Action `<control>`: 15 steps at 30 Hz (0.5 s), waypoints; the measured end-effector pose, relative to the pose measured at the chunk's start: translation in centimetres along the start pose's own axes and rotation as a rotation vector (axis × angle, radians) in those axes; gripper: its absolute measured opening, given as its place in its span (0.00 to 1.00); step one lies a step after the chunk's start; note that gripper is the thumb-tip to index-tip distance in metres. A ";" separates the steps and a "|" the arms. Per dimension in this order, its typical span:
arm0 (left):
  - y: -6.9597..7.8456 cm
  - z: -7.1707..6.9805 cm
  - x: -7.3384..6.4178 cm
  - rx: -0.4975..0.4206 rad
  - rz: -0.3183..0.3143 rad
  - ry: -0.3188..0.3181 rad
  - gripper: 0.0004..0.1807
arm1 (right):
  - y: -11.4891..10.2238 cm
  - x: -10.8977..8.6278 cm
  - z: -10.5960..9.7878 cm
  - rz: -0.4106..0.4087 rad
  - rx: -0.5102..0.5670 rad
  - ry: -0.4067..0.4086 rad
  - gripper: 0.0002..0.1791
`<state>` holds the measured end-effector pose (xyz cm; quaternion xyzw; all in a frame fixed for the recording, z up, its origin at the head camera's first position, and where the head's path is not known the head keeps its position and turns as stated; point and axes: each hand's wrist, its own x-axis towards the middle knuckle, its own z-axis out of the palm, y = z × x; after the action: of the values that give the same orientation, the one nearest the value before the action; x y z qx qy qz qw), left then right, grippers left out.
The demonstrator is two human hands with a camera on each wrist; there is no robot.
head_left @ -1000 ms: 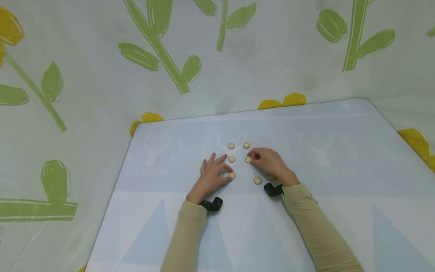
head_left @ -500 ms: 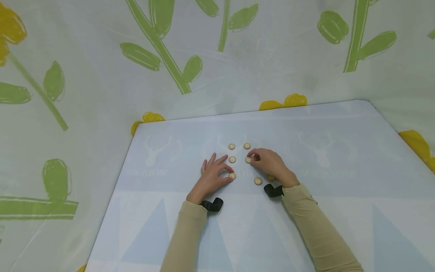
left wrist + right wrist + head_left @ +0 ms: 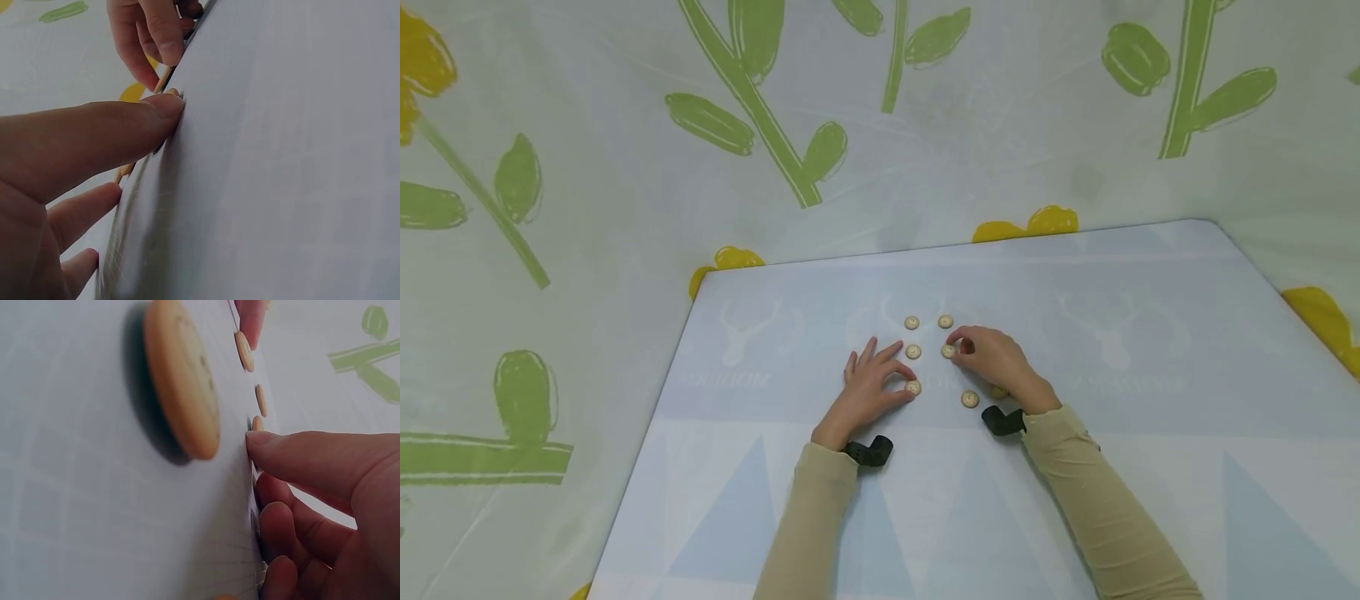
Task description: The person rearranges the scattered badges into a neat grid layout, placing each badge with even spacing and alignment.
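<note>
Several small round tan discs, each with a raised rim and dark marks on its face, lie on the pale tabletop. My left hand (image 3: 867, 390) pinches the nearest disc of the left column (image 3: 913, 388) between thumb and index finger, its other fingers spread. Across from it, my right hand (image 3: 996, 360) holds the edge of a disc in the right column (image 3: 949, 352) with thumb and index finger, the rest curled under. In the right wrist view a loose disc (image 3: 184, 381) looms close, and the right thumb (image 3: 275, 447) covers most of the held one.
Beyond the hands lie two discs, a left one (image 3: 912, 322) and a right one (image 3: 945, 321). Another disc (image 3: 913, 352) is by the left fingertips. Nearer me are a disc (image 3: 970, 399) and one partly hidden under the right wrist (image 3: 998, 391). A flower-printed curtain (image 3: 925, 183) backs the table.
</note>
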<state>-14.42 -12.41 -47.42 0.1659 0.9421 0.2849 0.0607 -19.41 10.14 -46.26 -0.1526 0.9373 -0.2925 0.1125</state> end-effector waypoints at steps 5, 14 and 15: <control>-0.1 0.1 0.1 0.004 -0.007 0.000 0.08 | 0.2 0.1 0.1 0.007 0.007 0.003 0.13; 0.0 0.0 0.0 0.005 -0.002 -0.003 0.08 | 0.3 0.1 0.1 -0.006 0.017 0.013 0.13; 0.0 0.0 0.0 0.006 -0.001 -0.003 0.08 | 0.3 0.1 0.1 -0.007 0.018 0.014 0.13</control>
<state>-14.37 -12.37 -47.42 0.1661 0.9429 0.2820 0.0617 -19.51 10.29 -46.47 -0.1529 0.9349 -0.3022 0.1063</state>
